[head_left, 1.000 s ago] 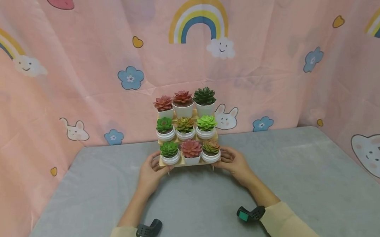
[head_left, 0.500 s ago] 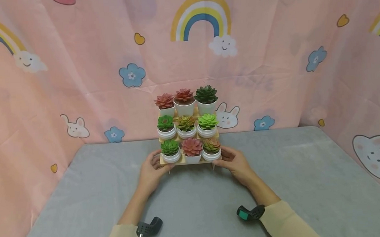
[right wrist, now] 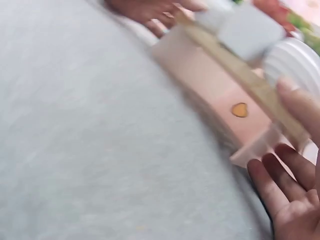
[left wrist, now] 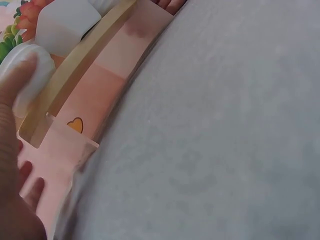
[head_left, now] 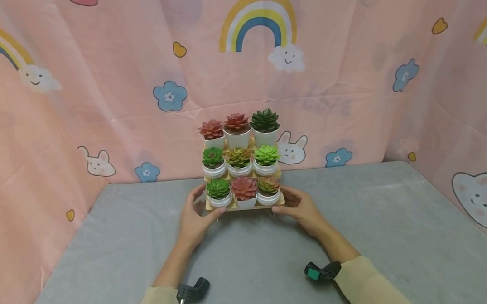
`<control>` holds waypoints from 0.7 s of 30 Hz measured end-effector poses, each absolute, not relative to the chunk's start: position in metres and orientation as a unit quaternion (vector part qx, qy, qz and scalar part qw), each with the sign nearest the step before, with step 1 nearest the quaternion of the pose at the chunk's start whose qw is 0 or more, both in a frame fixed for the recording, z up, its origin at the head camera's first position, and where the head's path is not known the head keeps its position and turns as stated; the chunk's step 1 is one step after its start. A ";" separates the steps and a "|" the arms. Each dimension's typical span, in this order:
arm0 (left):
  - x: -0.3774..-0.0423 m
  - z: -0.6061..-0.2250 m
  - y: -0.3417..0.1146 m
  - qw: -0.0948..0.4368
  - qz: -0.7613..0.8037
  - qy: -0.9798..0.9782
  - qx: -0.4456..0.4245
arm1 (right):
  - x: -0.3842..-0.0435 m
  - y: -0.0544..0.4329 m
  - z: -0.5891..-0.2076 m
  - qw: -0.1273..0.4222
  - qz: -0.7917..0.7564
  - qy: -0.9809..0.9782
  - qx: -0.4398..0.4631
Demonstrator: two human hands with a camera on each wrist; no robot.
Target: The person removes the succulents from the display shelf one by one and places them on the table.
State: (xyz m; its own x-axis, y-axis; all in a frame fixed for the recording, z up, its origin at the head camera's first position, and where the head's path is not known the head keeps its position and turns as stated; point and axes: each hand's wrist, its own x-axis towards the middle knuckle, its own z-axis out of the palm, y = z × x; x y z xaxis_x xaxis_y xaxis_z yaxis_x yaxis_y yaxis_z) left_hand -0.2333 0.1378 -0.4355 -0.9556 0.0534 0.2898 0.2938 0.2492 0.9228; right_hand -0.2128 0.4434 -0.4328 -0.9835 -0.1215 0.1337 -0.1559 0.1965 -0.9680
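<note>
A tiered wooden display stand (head_left: 281, 200) with clear legs bears three rows of small white pots with artificial succulents. My left hand (head_left: 192, 220) holds its front left corner, the thumb at the front edge and the fingers around the side. The right hand (head_left: 305, 213) grips the front right corner in a like way. In the left wrist view the thumb (left wrist: 22, 75) overlaps a white ribbed pot (left wrist: 37, 55) above the wooden edge (left wrist: 75, 65). In the right wrist view the fingers (right wrist: 282, 182) lie loosely beside a clear leg (right wrist: 257, 145).
The stand is over the far part of a grey cloth-covered table (head_left: 248, 265). Behind it hangs a pink curtain (head_left: 126, 84) printed with rainbows, flowers and rabbits. A black wrist device (head_left: 192, 290) is at the left sleeve, another (head_left: 322, 272) at the right.
The front row's pink and right-hand succulent pots have shifted slightly left on the stand. My left fingers stand a little wider from its side. Both hands stay at the front corners.
</note>
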 end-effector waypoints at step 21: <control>-0.225 -0.423 0.150 0.219 -0.464 -0.835 -0.197 | -0.218 0.450 -0.436 -0.021 0.645 -0.760 0.074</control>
State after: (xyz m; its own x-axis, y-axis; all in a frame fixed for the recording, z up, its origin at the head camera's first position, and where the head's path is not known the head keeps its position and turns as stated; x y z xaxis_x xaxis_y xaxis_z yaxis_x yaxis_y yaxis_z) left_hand -0.2253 0.1500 -0.4228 -0.8263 0.1257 0.5490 0.5326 0.4914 0.6891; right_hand -0.2180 0.4498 -0.4358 -0.9880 -0.1407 0.0636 -0.0856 0.1563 -0.9840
